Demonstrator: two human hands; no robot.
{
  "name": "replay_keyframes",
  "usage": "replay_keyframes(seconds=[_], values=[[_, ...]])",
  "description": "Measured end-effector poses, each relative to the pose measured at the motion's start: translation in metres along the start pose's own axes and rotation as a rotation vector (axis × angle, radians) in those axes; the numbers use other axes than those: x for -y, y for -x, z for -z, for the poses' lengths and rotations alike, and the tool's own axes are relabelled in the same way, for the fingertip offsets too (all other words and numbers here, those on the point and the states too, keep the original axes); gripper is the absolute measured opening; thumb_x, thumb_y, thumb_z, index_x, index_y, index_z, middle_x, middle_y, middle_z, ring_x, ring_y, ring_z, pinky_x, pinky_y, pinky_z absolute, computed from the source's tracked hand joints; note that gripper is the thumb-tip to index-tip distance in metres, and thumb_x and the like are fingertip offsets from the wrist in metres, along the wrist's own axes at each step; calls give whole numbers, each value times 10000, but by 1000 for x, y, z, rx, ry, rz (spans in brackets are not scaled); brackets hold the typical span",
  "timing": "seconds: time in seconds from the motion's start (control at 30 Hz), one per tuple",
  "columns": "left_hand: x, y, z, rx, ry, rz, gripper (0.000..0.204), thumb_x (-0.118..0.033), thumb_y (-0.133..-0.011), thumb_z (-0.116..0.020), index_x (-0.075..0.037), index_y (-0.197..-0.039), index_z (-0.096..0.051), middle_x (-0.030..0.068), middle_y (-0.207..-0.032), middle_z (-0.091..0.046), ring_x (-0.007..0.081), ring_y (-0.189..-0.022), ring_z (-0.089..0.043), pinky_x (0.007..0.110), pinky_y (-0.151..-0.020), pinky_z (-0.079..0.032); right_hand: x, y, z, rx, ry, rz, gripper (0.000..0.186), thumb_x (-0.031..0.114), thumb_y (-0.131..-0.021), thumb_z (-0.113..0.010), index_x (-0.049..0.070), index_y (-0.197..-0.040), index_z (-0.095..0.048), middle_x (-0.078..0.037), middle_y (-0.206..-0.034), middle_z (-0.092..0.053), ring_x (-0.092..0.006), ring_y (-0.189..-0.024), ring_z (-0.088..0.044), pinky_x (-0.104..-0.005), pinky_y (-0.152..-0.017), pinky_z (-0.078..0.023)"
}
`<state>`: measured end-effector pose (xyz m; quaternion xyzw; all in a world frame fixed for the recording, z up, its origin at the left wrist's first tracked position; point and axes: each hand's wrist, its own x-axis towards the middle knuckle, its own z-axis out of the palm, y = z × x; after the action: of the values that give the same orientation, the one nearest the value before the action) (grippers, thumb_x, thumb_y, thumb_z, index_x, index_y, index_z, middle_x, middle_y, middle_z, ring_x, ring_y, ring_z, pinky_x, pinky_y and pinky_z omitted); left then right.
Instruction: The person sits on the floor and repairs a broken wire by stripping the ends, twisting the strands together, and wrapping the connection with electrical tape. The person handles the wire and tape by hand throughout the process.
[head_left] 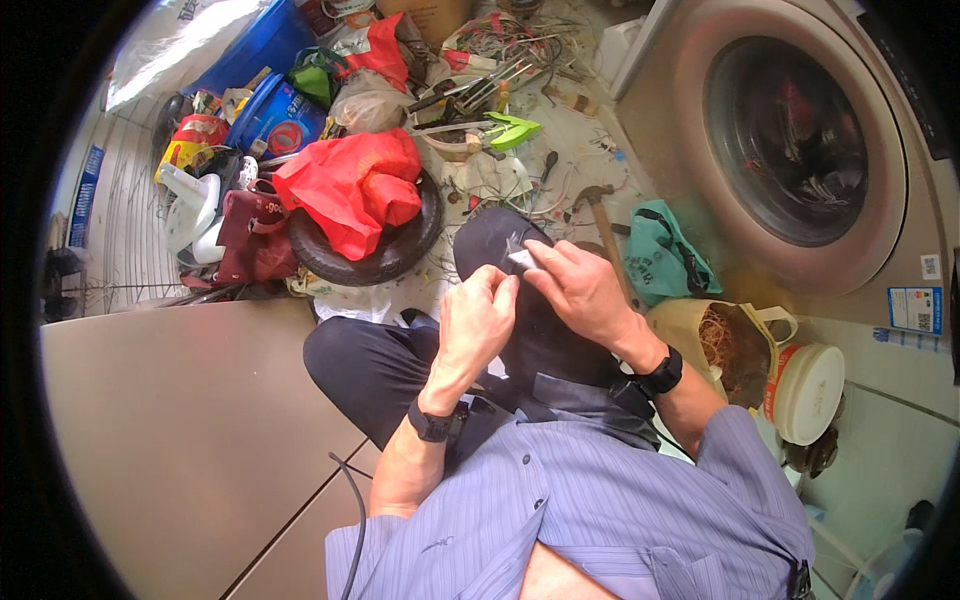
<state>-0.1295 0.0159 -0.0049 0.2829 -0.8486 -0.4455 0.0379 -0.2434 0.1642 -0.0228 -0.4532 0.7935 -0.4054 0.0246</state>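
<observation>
Both my hands are raised close together over my dark trousers, nearly meeting in front of my knee. Between the thumb and fingers of my right hand is a small silvery-white flat piece with a pointed tip; its exact kind is unclear. My left hand is closed in a pinch just left of it, and what it holds, if anything, is too small to make out. A hammer with a wooden handle lies on the floor past my right hand.
A front-loading washing machine stands at the right. Beside me are a teal bag, a yellowish bag of copper-coloured wire and a white tub. A red plastic bag rests on a black tyre. Tools and wire scraps litter the far floor.
</observation>
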Motion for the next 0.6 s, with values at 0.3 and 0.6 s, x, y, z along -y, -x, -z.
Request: replay_keyframes(seconds=[0.3,0.6], values=[[2,5,-7,-39,46,-64,240,-203,-1001,-595,10,-970,-700,274,-833,-706,470,-829,-699,521,-730,-548,16,4,-8,-33,217,61,404,156,-895,-731,13,-1266,-655,-117,-933,-603,-316,-861,-629,-421,-725,-540],[11,4,-8,-69,109,-101,223,-182,-1009,-583,9,-953,-683,271,-798,-689,473,-793,-692,524,-686,-533,23,2,-10,20,270,78,376,146,-909,-702,10,-1258,-667,-104,-920,-602,-294,-833,-633,-396,-699,-548]])
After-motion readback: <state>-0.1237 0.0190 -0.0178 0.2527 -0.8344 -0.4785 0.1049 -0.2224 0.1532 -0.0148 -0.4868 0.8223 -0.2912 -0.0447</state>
